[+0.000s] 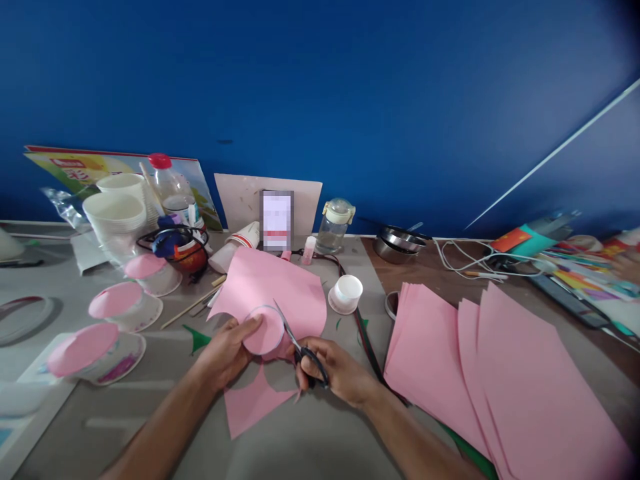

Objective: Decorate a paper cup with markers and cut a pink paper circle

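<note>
My left hand (231, 350) is closed on a sheet of pink paper (275, 283), its thumb pressing on a drawn circle that is partly cut round. In my right hand (340, 370) are black-handled scissors (313, 365), fingers through the loops. The blades lie along the circle's right edge; how far they are parted is hard to make out. Below the hands rests a pink paper offcut (257, 403) with curved edges. A small white paper cup (349, 291) stands beyond my right hand. To the left, a bowl with a pink paper top (84, 350) sits with two similar ones.
Stacked pink sheets (435, 347) cover the right side. Along the wall stand white paper cups (116, 212), a red-capped bottle (170, 190), a phone (277, 220), a glue stick (309, 251), a lidded jar (334, 230) and metal bowls (400, 245). White cables (453, 267) lie far right.
</note>
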Tool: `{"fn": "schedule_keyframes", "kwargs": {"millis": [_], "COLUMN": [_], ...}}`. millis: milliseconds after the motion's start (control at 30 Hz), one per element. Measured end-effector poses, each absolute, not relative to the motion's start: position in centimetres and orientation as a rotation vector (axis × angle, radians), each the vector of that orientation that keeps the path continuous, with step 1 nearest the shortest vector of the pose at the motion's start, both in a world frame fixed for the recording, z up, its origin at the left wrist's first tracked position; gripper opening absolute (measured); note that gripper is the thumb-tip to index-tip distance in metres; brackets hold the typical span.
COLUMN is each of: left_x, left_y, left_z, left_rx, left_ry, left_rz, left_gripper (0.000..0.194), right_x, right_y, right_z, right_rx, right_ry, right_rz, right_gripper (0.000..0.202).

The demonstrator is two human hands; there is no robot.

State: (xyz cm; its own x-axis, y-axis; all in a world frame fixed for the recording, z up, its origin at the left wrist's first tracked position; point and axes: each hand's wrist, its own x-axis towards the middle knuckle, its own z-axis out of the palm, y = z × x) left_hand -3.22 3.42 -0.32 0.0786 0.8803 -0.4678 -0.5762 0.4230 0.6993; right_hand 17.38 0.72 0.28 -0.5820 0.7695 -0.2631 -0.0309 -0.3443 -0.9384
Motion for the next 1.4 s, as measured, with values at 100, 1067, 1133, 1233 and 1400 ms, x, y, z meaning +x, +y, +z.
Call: {"fn": "schedule_keyframes", "kwargs": {"millis": [100,1067,1133,1233,1400], "left_x": [-3.23,-3.14,-3.17,-3.19,-3.26], "left_y": [3.38,3.28,3.31,3.35,3.36], "left_z": [-0.38,-0.14,-0.21,-0.35,-0.61], "left_rx": [0.388,0.415,0.408,0.407,0.384], "left_ry": [0.982,0.999,1.0,1.012,1.03], "left_rz": [1.121,1.138,1.155,1.168,1.186], "left_gripper": [0.021,0.017,0.017,0.017,0.018], "right_x": [17.25,16.75,16.72,16.67,16.63], "right_y": [0.7,0.41,0.41,0.42,0.42], "right_z": [0.29,0.63,0.77,0.83,0.78], "right_rx": [-0.975,-0.993,-1.01,-1.012,-1.011], "right_ry": [-1.387,-1.417,-1.389,-1.381,-1.367], "right_rz": [1.931,1.876,1.893,1.896,1.915], "right_gripper": [0.069,0.06,0.06,0.059,0.06]}}
